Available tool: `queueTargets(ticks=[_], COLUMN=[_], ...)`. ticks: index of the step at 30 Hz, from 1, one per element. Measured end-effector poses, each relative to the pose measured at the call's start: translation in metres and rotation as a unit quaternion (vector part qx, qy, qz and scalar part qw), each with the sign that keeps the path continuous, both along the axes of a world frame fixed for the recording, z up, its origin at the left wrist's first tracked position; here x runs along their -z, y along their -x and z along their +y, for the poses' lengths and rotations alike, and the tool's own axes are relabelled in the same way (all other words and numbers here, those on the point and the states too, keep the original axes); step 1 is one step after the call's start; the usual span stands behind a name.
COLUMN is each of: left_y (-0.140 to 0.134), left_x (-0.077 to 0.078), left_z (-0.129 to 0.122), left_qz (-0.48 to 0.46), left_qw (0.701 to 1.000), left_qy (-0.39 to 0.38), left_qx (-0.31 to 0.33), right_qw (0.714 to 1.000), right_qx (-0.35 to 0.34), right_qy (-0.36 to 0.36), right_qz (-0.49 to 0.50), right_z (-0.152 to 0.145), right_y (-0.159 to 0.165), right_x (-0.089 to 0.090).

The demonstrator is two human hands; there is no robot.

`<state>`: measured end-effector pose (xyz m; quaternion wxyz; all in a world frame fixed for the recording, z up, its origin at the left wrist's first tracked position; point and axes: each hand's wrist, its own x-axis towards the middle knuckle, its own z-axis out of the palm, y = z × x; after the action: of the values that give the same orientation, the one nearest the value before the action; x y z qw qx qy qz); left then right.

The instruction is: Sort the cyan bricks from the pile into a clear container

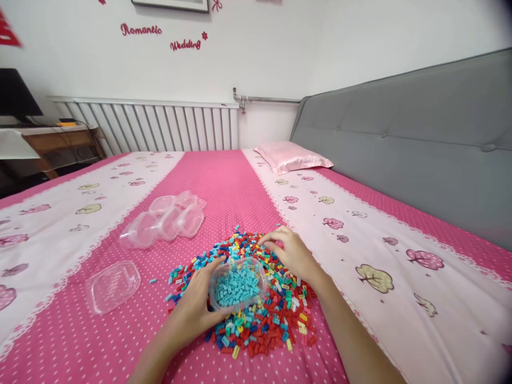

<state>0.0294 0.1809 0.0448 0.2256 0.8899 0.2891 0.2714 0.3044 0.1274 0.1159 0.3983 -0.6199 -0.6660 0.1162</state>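
Note:
My left hand [200,298] grips the left side of a clear plastic container [263,282], fingers at its far rim and thumb at the near side. Light-blue toy bricks [236,285] fill much of the container. It rests on a spread-out pile of small mixed-colour bricks [276,325], among them red, blue, yellow, green and white ones. Just beyond the container's right side, my right hand [290,253] reaches over the pile with its thumb and fingers bent towards each other. Its fingertips are at the bricks, and whatever they may hold is too small to make out.
A clear lid [113,286] lies to the left on the pink bedspread [216,176]. Behind it sit several clear containers [168,221] in a cluster. One loose blue brick [153,281] is left of the pile. A pink pillow [294,156] lies by the grey headboard [412,128].

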Motion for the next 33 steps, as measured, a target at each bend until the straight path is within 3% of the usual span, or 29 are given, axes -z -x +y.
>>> queueTargets(ticks=[4, 9, 14, 19, 22, 28, 30, 33], left_y=[0.001, -0.003, -0.003, -0.001, -0.001, 0.001, 0.002, 0.003], left_x=[0.001, -0.006, -0.01, -0.004, -0.002, -0.003, -0.004, -0.006], left_z=[-0.001, -0.005, -0.008, -0.005, -0.004, -0.004, -0.004, -0.004], left_qz=[0.008, 0.005, 0.003, 0.004, 0.005, 0.01, 0.01, 0.007], left_qw=[1.0, 1.0, 0.999, 1.0, 1.0, 1.0, 1.0, 1.0], left_qy=[0.016, 0.023, 0.031, -0.019, -0.02, -0.018, -0.017, -0.012], left_qx=[0.01, 0.01, 0.015, 0.012, 0.011, 0.019, 0.02, 0.019], right_qw=[0.994, 0.997, 0.999, 0.993, 0.991, 0.996, 0.995, 0.983], right_qx=[-0.106, -0.072, -0.034, -0.082, -0.102, 0.012, 0.05, 0.164], right_qy=[0.023, 0.029, 0.042, 0.062, 0.078, 0.009, 0.014, 0.029], right_qz=[-0.007, -0.016, -0.002, -0.058, -0.035, 0.09, 0.091, 0.073], right_z=[-0.007, -0.001, -0.006, -0.018, -0.016, 0.003, 0.009, 0.016], right_y=[0.021, 0.016, 0.004, 0.014, 0.012, -0.036, -0.057, -0.087], right_x=[-0.001, 0.008, 0.003, -0.003, -0.001, 0.024, 0.039, 0.061])
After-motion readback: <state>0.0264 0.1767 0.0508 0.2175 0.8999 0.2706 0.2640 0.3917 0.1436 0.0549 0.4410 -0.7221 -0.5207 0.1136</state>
